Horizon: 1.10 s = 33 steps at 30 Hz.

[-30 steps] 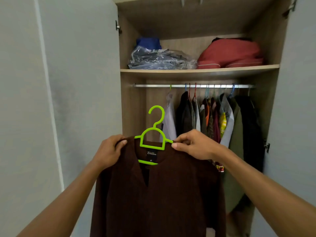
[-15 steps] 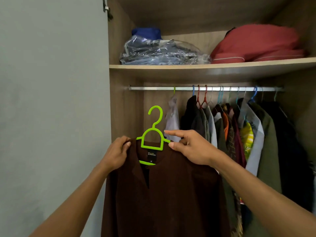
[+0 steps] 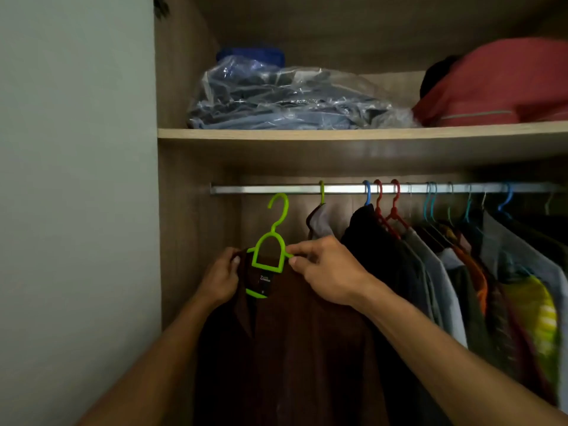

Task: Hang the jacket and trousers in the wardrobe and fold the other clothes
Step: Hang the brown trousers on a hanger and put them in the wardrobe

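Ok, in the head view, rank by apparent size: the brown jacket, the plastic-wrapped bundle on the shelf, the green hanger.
1. brown jacket, nearest the camera, which inflates it
2. plastic-wrapped bundle
3. green hanger, clearly smallest

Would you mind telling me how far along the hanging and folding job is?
Done: the brown jacket sits on the green hanger. In hand: the left hand and right hand hold it up, its hook just below the rail, not yet hooked on. Left: hooking it; trousers and folding aren't visible.
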{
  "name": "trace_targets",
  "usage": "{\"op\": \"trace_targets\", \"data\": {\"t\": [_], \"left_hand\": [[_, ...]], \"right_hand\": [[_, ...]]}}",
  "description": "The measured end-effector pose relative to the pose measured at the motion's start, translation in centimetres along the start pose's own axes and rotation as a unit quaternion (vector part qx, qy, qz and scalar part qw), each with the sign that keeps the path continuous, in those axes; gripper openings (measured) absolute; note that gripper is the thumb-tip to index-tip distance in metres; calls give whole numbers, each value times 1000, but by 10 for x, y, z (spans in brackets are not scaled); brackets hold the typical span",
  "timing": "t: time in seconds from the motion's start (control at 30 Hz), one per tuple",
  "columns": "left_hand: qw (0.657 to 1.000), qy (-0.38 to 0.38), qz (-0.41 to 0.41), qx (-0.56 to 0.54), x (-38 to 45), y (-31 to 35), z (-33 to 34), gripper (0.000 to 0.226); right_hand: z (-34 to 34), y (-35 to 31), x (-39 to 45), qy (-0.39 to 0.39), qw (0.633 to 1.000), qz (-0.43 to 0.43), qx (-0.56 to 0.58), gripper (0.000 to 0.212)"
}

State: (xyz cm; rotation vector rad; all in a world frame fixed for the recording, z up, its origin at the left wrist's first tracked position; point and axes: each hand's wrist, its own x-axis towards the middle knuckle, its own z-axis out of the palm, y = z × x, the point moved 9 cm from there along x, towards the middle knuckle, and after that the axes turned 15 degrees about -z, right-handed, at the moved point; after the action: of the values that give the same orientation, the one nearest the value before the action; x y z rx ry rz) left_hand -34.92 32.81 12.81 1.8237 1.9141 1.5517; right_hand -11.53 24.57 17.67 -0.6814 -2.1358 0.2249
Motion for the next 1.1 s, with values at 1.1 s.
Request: {"op": "trace_targets", "data": {"t": [1.1], "left_hand": [[953, 129, 67, 267, 184, 55, 14, 64]], "right_hand": [[37, 88, 128, 126, 968, 205, -66, 36]]}}
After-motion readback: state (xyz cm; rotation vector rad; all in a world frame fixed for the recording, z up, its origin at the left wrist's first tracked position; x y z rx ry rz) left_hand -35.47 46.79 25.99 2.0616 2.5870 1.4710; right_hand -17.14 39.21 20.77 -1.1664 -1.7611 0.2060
